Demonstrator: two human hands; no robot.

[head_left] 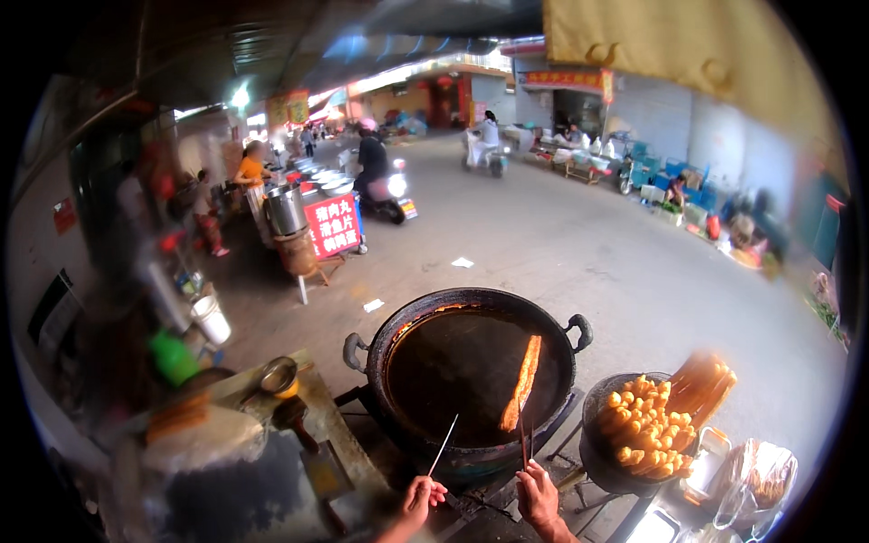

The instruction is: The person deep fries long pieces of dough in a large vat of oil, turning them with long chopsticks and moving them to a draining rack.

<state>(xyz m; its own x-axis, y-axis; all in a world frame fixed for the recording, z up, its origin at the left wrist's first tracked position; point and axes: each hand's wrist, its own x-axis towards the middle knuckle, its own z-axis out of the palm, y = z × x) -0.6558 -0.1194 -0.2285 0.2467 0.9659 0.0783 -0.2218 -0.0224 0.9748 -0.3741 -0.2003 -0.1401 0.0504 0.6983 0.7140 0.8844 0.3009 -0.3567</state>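
My left hand (422, 497) is closed round a thin, light-coloured stick (443, 446), its tip angled up over the near rim of the wok. My right hand (537, 493) grips dark chopsticks (526, 443). Their far ends are at the lower end of a long golden fried dough stick (523, 382); whether they pinch it, I cannot tell. This dough stick slants over the right half of a large black two-handled wok (389, 330) holding dark oil (444, 371). Right of the wok, many fried dough sticks (647, 425) stand bunched in a round dark container (593, 434).
A worktable (362, 443) at the left bears a cleaver-like blade (326, 472), a ladle (291, 416) and a metal cup (279, 374). Plastic bags (760, 475) lie at the lower right. Scooters, one dark (385, 185), a food stall (333, 224) and people occupy the street beyond.
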